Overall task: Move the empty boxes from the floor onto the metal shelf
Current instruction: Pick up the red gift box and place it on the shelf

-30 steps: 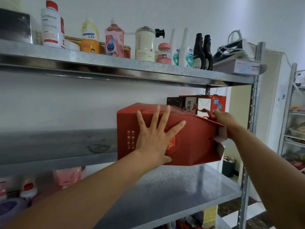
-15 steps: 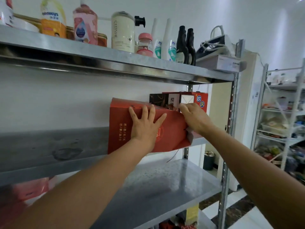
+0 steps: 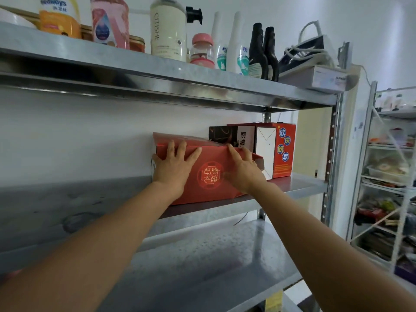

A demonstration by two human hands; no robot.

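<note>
Left hand [image 3: 174, 168] flat against front of red box [image 3: 209, 176], fingers straight and spread, thumb at box's left edge. Right hand [image 3: 244, 171] flat too, fingertips at its top edge. Red box sits on metal shelf [image 3: 301, 183] under both palms. Upright boxes [image 3: 284, 152] just right of right hand.

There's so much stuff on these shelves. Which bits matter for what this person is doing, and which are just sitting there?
Part of the job:
red box, pressed by the left hand and right hand
middle shelf under it
standing boxes to its right

Just lying about:
bottles on the top shelf
grey box with a cable on it
far rack
</note>
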